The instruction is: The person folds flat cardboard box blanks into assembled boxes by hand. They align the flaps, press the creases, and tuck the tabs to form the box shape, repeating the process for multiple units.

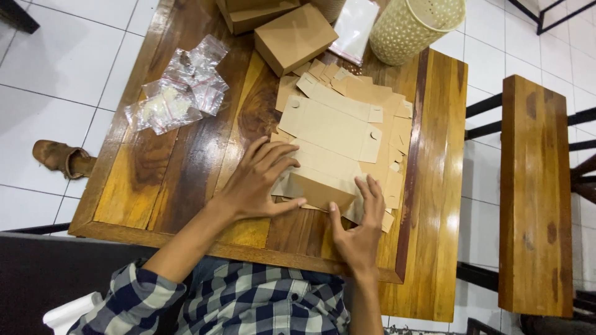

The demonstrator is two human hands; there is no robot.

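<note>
My left hand (259,180) lies flat with fingers spread on a brown cardboard box blank (320,186), pressing its left side down on the wooden table (186,167). My right hand (360,223) touches the same blank at its right end, fingers apart and thumb against the folded near edge. The blank is partly folded, one flap raised toward me. It sits at the near end of a loose stack of flat cardboard box blanks (338,124) that spreads toward the far side of the table.
An assembled brown cardboard box (295,37) stands at the far middle, more boxes (251,13) behind it. Clear plastic bags (179,87) lie at the far left. A cream perforated basket (413,28) and a wooden bench (535,198) are to the right. A brown shoe (62,158) lies on the tiled floor.
</note>
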